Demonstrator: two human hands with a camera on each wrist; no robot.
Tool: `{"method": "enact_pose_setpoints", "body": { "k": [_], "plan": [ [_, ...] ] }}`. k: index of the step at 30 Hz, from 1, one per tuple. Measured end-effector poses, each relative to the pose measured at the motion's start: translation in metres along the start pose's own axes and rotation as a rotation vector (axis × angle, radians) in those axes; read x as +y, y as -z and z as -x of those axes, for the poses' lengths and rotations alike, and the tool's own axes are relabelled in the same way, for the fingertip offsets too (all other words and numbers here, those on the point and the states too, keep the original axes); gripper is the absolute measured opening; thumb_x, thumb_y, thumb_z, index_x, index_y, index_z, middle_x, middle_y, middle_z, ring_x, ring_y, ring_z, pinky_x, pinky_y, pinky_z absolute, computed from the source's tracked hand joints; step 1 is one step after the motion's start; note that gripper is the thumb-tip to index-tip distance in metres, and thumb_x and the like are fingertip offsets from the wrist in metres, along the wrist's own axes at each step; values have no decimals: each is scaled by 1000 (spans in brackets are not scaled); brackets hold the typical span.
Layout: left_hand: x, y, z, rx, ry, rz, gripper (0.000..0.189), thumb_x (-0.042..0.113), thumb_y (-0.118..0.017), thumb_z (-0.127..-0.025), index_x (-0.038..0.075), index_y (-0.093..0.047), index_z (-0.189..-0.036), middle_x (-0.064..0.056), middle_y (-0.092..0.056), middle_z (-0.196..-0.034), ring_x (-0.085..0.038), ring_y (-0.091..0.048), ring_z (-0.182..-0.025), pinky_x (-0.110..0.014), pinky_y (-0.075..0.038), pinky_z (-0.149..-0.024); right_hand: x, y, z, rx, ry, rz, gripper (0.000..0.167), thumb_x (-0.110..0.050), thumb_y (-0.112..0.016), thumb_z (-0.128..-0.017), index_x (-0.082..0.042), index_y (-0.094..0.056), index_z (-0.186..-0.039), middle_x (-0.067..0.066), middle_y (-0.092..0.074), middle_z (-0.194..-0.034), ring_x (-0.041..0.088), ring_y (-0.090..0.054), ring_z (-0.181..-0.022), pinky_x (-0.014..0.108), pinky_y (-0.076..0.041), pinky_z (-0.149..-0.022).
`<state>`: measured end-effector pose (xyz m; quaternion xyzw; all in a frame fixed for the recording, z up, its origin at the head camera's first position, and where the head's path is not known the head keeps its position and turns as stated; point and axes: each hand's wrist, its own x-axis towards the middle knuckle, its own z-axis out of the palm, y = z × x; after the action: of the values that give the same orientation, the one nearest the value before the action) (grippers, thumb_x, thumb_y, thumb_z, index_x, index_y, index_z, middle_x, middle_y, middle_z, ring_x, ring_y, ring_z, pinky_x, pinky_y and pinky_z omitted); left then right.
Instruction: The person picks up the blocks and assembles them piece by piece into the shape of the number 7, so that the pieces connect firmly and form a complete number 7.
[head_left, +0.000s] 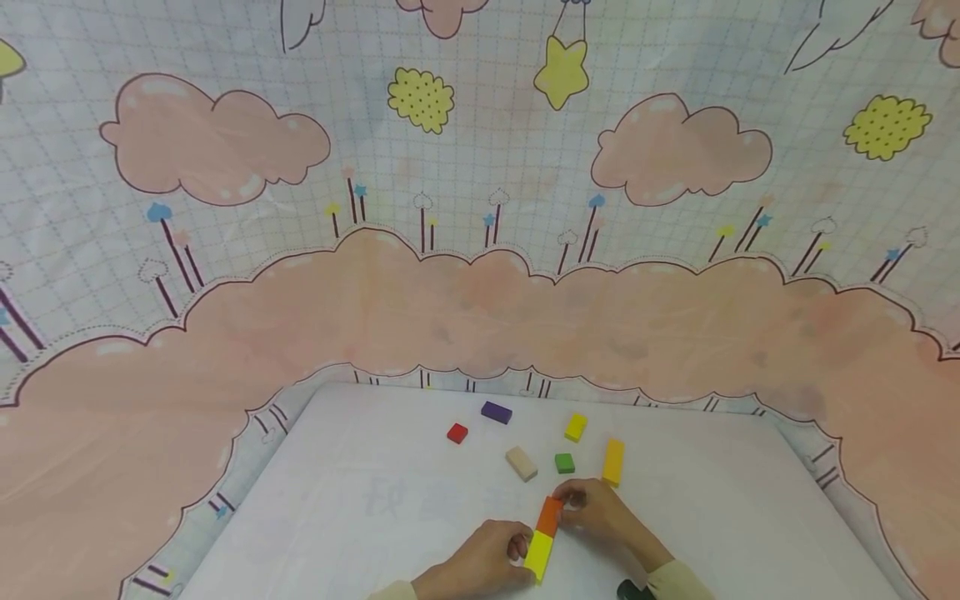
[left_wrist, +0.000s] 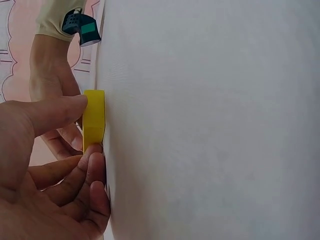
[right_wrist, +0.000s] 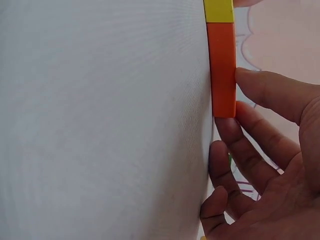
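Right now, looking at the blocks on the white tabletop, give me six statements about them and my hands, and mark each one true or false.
1. Your left grip holds a bright yellow block. True.
2. Your right grip is on the orange block. True.
3. There is a gap between the bright yellow block and the orange block. False: they meet end to end.
4. The green block, red block and purple block lie on the white tabletop. True.
5. In the head view, the red block lies right of the green block. False: it lies to the left.
6. The purple block is in your left grip. False: it lies apart from both.
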<state>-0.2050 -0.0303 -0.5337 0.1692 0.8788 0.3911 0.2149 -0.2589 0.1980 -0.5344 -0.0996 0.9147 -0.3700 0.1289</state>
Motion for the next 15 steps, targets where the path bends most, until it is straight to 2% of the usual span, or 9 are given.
{"method": "enact_pose_setpoints", "body": {
  "k": [4,7,10,12,15],
  "plan": [
    [1,1,-1,5,0,-34,43,26,-80,-82,12,-65,-119,8,-58,-89,-9,-50,-82,-30,-51,-80,0,0,1,1,10,7,26,-15,-79,-81,-15,-72,-106,-3,-69,-101,17,-55,-92,37,-51,-84],
    [1,3,-3,14,-19,-98,46,34,-77,-84,17,-63,-124,9,-61,-104,-9,-54,-96,-39,-52,-94,0,0,1,1,16,11,26,-16,-79,-81,-15,-71,-106,-3,-69,-101,16,-55,-93,38,-51,-84],
    [0,4,-7,12,-58,-162,48,36,-74,-86,23,-61,-130,9,-61,-123,-12,-54,-115,-45,-47,-105,1,0,0,0,13,11,26,-16,-79,-81,-16,-71,-106,-3,-69,-102,16,-56,-93,38,-51,-84],
    [0,5,-9,2,-83,-187,48,37,-72,-87,24,-60,-132,8,-58,-132,-14,-52,-124,-45,-44,-108,2,0,-1,-1,13,13,25,-16,-78,-81,-16,-71,-106,-3,-69,-102,16,-56,-93,38,-51,-84],
    [-1,4,-13,-10,-91,-211,49,38,-71,-89,25,-59,-135,8,-55,-138,-14,-50,-126,-44,-44,-110,3,-1,-1,2,20,12,25,-15,-78,-81,-16,-72,-105,-3,-70,-101,16,-56,-93,37,-51,-84]
  ]
}}
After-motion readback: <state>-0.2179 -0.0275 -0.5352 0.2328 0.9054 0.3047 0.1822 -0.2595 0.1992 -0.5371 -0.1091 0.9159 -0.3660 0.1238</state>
